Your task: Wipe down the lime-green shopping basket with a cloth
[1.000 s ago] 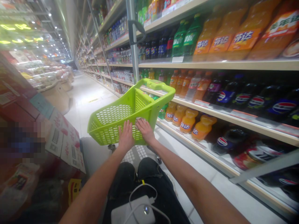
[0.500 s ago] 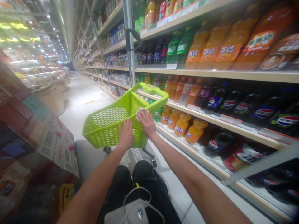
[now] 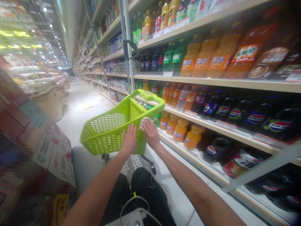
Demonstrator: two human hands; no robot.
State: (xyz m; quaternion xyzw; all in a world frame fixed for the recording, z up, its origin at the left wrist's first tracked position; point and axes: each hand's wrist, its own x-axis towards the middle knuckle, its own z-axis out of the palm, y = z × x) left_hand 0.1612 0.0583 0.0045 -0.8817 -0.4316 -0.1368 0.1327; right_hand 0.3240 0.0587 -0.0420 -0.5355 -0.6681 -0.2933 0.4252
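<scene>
A lime-green shopping cart (image 3: 109, 142) with a perforated basket stands in front of my knees. My left hand (image 3: 129, 139) lies against the near side of the basket, fingers stretched out and holding nothing. Close by on the right, my right hand (image 3: 150, 131) presses a crumpled whitish cloth (image 3: 142, 123) to the basket's side, below the handle (image 3: 152, 96). Most of the cloth is hidden under the fingers.
Shelves (image 3: 211, 82) of bottled drinks run along the right, close to the cart. Stacked cartons (image 3: 53, 150) stand at the left. Pale floor tiles (image 3: 82, 94) stretch down the aisle. A white device with a cable (image 3: 131, 218) rests on my lap.
My right hand and the cloth have slid slightly down and to the right along the basket's side. My left hand stays against the basket. The whole view has shifted a little.
</scene>
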